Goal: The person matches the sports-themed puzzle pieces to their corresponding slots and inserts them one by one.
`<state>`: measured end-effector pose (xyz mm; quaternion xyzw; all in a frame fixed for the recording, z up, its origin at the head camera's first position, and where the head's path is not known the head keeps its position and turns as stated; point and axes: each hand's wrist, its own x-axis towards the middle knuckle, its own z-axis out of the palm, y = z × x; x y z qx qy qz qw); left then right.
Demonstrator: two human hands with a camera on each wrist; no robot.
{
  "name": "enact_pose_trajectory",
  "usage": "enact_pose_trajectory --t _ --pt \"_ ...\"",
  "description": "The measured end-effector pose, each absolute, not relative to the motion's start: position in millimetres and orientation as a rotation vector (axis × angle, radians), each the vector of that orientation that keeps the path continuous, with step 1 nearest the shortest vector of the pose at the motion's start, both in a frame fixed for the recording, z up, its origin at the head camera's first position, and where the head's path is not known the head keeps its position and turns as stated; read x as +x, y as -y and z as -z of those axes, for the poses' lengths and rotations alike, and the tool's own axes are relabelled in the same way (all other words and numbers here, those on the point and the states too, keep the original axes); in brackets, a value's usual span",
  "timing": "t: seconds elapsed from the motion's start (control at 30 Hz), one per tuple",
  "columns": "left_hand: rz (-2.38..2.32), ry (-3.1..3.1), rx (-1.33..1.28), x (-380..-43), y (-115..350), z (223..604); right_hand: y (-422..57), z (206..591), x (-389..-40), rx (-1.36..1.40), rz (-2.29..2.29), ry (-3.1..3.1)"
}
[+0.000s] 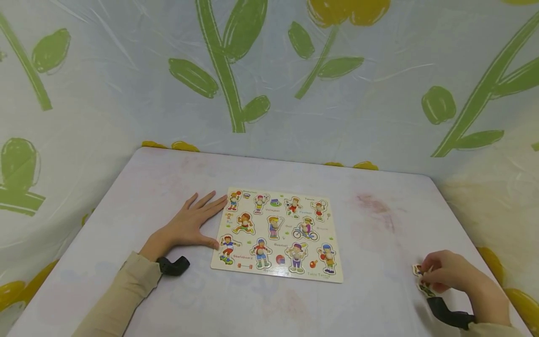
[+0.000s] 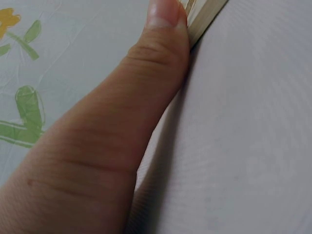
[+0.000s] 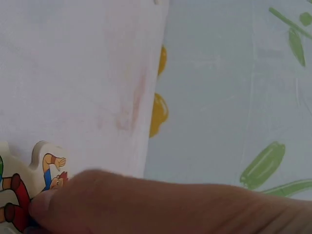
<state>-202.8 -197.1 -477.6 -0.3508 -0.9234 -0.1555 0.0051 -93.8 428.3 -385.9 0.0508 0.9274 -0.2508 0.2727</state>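
Note:
A flat puzzle board (image 1: 263, 235) with printed sports figures and words lies mid-table. My left hand (image 1: 191, 223) is flat with spread fingers at the board's left side. Its fingertips reach the upper left corner, and the thumb (image 2: 161, 53) touches the board's edge (image 2: 207, 22). Far to the right of the board, my right hand (image 1: 455, 274) pinches a figure-shaped puzzle piece (image 1: 426, 288) between thumb and fingers. In the right wrist view the piece (image 3: 36, 168) shows red trousers, a blue top and a raised hand. The fingers cover its middle. Whether it touches the table is unclear.
The white tabletop (image 1: 168, 299) has faint reddish smudges (image 1: 375, 206) at the right. A curtain (image 1: 269, 140) with green leaves and yellow flowers surrounds the table's back and sides. Black curved devices (image 1: 173, 266) sit at both wrists.

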Motion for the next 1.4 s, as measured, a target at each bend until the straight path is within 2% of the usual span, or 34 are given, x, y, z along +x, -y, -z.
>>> enact_pose_trajectory --t 0.37,1.1,1.4 --pt "0.475 2.898 -1.092 -203 198 478 -425 394 -99 0.221 0.594 -2.554" --pt "0.479 2.908 -1.089 -204 198 480 -420 388 -102 0.174 0.562 -2.565" --pt "0.467 2.915 -1.082 -204 198 480 -400 378 -114 0.111 0.547 -2.608"
